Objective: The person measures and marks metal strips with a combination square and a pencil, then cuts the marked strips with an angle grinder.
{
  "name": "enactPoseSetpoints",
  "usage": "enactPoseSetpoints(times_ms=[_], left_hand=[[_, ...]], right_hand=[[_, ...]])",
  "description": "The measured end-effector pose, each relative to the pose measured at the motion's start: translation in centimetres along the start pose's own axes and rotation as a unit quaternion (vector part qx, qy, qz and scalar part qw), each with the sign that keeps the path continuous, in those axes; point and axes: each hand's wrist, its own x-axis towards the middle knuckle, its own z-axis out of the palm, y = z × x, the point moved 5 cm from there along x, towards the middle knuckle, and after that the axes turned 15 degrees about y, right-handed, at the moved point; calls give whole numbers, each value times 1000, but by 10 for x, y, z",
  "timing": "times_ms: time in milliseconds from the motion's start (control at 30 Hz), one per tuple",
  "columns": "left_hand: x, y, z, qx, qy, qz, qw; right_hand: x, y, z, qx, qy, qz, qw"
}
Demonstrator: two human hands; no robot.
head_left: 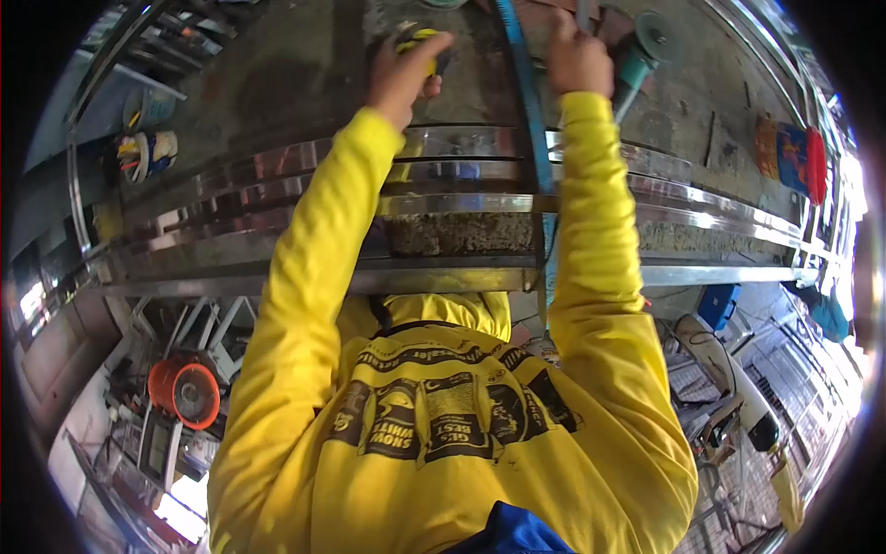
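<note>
Both my arms, in yellow sleeves, reach forward over a worn workbench [277, 92]. At the upper middle, my left hand [406, 74] is wrapped round a yellow and black tape measure [420, 39]. My right hand [580, 57] is closed near the top edge, with a flat grey strip showing just above it; blur hides exactly what the fingers hold. Between my hands a long blue bar [524, 83] runs down across several shiny metal tubes [461, 173]. Just right of my right hand lies a green angle grinder [637, 65].
At the left of the bench are containers of tools [148, 155]. A colourful container with red cloth [814, 166] stands at the right. Below the bench edge are an orange bucket [189, 392], a blue box [718, 305] and a white scooter-like object [729, 374].
</note>
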Motion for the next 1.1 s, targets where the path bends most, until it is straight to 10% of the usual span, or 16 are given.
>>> enactPoseSetpoints(times_ms=[100, 200, 300, 467, 733, 967, 1100], left_hand=[[71, -18, 7, 424, 211, 341, 812], [79, -22, 4, 468, 201, 467, 723], [90, -13, -27, 366, 48, 316, 874], [-21, 23, -128, 289, -33, 340, 894], [-104, -9, -186, 563, -200, 182, 781], [-92, 37, -212, 345, 18, 353, 870], [-154, 57, -207, 244, 16, 575, 781]], right_hand=[[38, 82, 63, -198, -139, -29, 970], [22, 79, 59, -224, -172, -22, 959], [39, 104, 80, -222, -193, -72, 953], [62, 111, 63, 36, -199, -89, 975], [87, 93, -12, 174, -120, -34, 977], [25, 75, -115, 207, 26, -97, 973], [-143, -9, -143, 231, -11, -97, 968]])
